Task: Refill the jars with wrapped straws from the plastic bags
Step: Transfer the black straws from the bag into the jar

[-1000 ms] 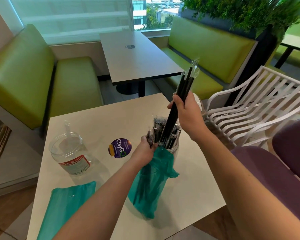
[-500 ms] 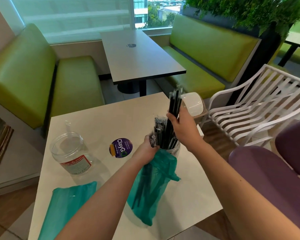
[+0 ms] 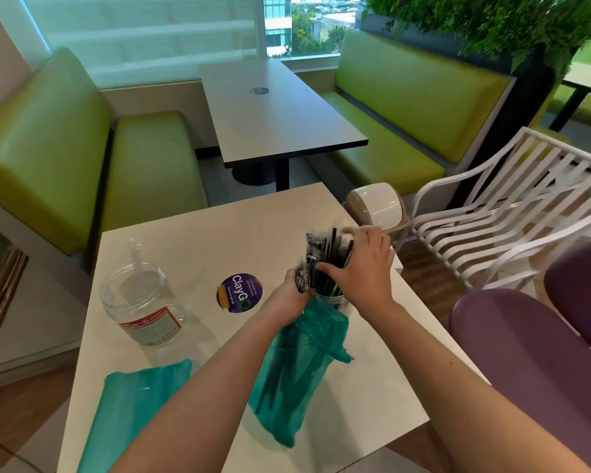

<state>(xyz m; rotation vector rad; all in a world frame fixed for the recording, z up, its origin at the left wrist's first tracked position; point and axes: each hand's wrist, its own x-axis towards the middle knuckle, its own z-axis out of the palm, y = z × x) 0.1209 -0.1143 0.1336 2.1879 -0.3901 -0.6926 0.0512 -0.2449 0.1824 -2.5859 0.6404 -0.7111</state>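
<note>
So the right hand (image 3: 362, 268) is wrapped around a bunch of black wrapped straws (image 3: 325, 257), thumb on the near side and fingers curled over the far side, and the straws stand upright in a clear jar (image 3: 331, 300) directly under that grip. You can only see a sliver of the jar's rim below the hand. The left hand (image 3: 296, 290) sits right up against it on the left, pinching the gathered mouth of a teal plastic bag (image 3: 301, 367) together with a few crinkly wrapper ends. The bag hangs down from that pinch toward the near edge of the white table (image 3: 219, 240), with dark straws showing through the plastic.

Well off to the left of both hands there's a second clear jar (image 3: 140, 302) with a red label, standing upright; can't tell what's in it beyond something clear. Between that jar and the hands is a round purple sticker (image 3: 239, 292) on the tabletop. Nearer than all of it, down left, another teal bag (image 3: 130, 411) lies flat. Just beyond the right hand, a small swing-lid bin (image 3: 377, 208) sits by the table corner.
</note>
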